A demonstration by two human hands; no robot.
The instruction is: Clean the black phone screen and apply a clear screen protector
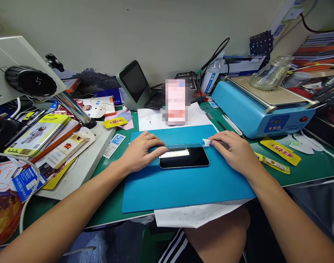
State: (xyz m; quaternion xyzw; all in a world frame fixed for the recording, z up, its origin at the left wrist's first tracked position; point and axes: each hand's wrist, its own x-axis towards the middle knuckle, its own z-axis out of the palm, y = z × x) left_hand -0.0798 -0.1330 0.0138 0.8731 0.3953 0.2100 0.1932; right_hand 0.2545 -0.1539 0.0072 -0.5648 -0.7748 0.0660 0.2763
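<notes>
A smartphone (195,157) lies flat on the blue mat (167,191), its black screen facing up and a white reflection across its upper left. Along the phone's far edge shows the edge of a clear thin sheet (180,145), hard to make out against the mat. My left hand (146,151), with a ring on one finger, is closed at the phone's upper left corner, thumb and fingertips pinched at the clear sheet's left end. Beyond the phone's upper right corner, my right hand (232,149) pinches a small white tab (206,142) between thumb and fingers.
A blue heating plate machine (246,109) with a glass jar (271,73) on it stands at right. Yellow packets (281,151) lie before it. At left, a microscope stand (76,109) rises among boxes (41,135). A propped, blurred-out phone (176,102) and a small display (134,84) stand behind.
</notes>
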